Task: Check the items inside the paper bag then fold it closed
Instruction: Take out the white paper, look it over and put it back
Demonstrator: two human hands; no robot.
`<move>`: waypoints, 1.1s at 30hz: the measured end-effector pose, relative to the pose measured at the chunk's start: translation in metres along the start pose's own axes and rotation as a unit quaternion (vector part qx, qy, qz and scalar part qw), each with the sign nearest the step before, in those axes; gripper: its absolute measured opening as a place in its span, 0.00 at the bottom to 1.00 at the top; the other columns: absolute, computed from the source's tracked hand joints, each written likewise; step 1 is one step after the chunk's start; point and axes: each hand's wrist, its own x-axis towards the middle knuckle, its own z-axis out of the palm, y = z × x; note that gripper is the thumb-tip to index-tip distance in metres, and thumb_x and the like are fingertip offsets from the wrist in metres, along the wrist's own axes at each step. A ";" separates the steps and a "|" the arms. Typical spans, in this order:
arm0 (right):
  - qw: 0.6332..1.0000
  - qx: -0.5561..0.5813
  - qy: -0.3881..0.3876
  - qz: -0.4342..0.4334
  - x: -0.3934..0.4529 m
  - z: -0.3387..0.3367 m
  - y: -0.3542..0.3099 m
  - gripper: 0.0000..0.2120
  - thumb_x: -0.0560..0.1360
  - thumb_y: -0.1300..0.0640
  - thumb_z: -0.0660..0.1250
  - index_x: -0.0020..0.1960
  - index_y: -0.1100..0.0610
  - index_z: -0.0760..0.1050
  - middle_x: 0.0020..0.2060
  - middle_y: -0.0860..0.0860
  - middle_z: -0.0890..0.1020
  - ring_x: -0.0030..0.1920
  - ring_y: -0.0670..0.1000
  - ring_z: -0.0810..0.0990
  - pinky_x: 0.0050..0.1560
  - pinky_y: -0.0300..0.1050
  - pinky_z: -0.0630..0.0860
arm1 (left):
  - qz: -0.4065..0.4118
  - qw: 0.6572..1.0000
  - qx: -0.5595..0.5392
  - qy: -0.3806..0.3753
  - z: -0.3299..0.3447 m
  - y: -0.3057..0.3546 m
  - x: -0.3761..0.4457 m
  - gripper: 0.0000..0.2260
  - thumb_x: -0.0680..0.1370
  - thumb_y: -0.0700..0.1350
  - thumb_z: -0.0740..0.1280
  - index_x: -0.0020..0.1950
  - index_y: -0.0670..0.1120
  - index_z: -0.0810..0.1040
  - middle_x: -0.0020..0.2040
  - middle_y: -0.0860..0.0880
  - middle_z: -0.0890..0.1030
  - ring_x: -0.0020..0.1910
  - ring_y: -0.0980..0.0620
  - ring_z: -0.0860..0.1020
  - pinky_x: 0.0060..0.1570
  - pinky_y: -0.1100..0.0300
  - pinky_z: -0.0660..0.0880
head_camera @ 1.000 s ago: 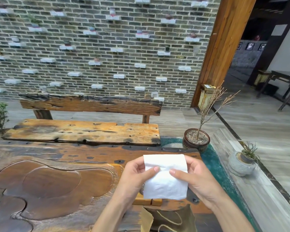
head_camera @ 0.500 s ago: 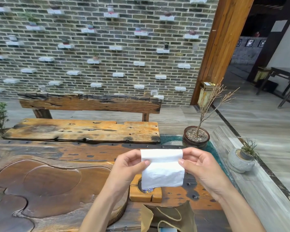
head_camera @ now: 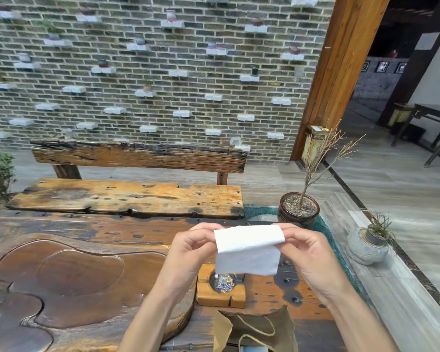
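Observation:
A folded white tissue (head_camera: 248, 250) hangs between both hands above the wooden table (head_camera: 92, 232). My left hand (head_camera: 188, 252) pinches its upper left corner and my right hand (head_camera: 308, 252) pinches its upper right corner. Directly below, at the bottom edge of the view, the brown paper bag (head_camera: 257, 331) stands open with its twine handles showing; something pale shows inside, too cut off to identify.
A square wooden ashtray (head_camera: 222, 290) holding crumpled foil sits just beyond the bag. A potted bare twig plant (head_camera: 299, 209) stands at the table's far right corner, a stone pot (head_camera: 367, 246) on the ledge to the right. A wooden bench (head_camera: 132, 194) lies behind the table.
Both hands have lifted the tissue higher and further from the bag, shifting their grip from its sides to its top corners, so it now hangs down.

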 end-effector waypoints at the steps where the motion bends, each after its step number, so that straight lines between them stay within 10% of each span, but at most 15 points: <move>1: 1.000 -0.002 0.000 -0.004 0.000 -0.001 0.000 0.17 0.73 0.73 0.68 0.39 0.54 0.88 0.51 0.50 0.86 0.54 0.49 0.83 0.53 0.46 0.79 | 0.003 1.000 0.002 0.000 0.000 0.001 0.000 0.11 0.74 0.29 0.67 0.38 0.41 0.86 0.49 0.49 0.84 0.52 0.51 0.81 0.48 0.60 0.77; 9: 1.000 -0.016 0.008 -0.024 0.001 -0.003 0.004 0.19 0.73 0.79 0.63 0.34 0.63 0.85 0.51 0.51 0.85 0.55 0.48 0.82 0.45 0.45 0.79 | 0.006 1.000 0.014 0.009 0.004 0.002 0.001 0.17 0.74 0.26 0.63 0.34 0.40 0.85 0.49 0.50 0.83 0.52 0.52 0.79 0.40 0.62 0.74; 16: 1.000 0.017 0.012 0.001 -0.001 -0.003 -0.001 0.17 0.76 0.68 0.67 0.62 0.54 0.76 0.57 0.48 0.84 0.55 0.49 0.85 0.53 0.51 0.83 | 0.001 0.998 -0.045 0.044 0.010 0.001 0.002 0.18 0.75 0.26 0.63 0.32 0.41 0.84 0.49 0.48 0.83 0.50 0.51 0.80 0.41 0.61 0.75; 21: 0.990 0.113 0.033 0.075 0.001 0.001 0.001 0.12 0.81 0.68 0.58 0.60 0.62 0.77 0.54 0.57 0.85 0.57 0.55 0.83 0.58 0.53 0.79 | 0.001 0.997 -0.055 0.047 0.014 0.001 0.006 0.19 0.75 0.26 0.62 0.32 0.41 0.84 0.49 0.48 0.83 0.51 0.50 0.79 0.45 0.56 0.75; 33: 0.994 0.034 0.057 0.084 0.008 0.006 0.012 0.05 0.74 0.65 0.71 0.50 0.61 0.82 0.49 0.55 0.87 0.55 0.57 0.83 0.58 0.58 0.77 | -0.005 0.996 -0.069 0.049 0.013 -0.003 0.008 0.19 0.75 0.25 0.61 0.31 0.41 0.83 0.49 0.48 0.83 0.51 0.49 0.79 0.44 0.57 0.74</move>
